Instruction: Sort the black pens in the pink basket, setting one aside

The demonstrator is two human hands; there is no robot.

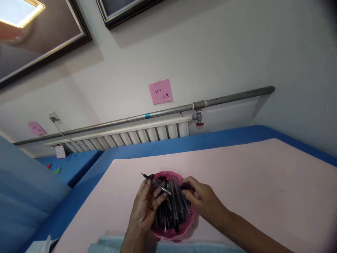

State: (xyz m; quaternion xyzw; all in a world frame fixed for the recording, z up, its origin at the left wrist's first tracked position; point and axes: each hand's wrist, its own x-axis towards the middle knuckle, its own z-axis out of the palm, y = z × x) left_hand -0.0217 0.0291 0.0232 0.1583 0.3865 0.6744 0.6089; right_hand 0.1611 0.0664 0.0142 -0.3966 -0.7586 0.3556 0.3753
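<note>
A pink bowl (pixel 174 236) with a wavy rim stands on the pale pink table cover, filled with clear pen barrels (pixel 177 202) and black pen parts. Above its left side, my left hand (pixel 147 203) is turned palm up and pinches a slim pen (pixel 159 185) with a black grip and a bare tip that points up and left. My right hand (pixel 198 196) is at the bowl's right rim with the fingers closed together. Something small and dark shows at its fingertips, too unclear to name. Both hands partly hide the bowl's rim.
The pink cover (pixel 237 172) lies over a blue surface (pixel 226 135) along the wall. Behind it are a white radiator (pixel 147 135), a metal pipe (pixel 168 111) and a red-handled valve (pixel 199 123). A blue curtain (pixel 23 196) hangs left; light-blue cloth (pixel 110 243) lies at the near edge.
</note>
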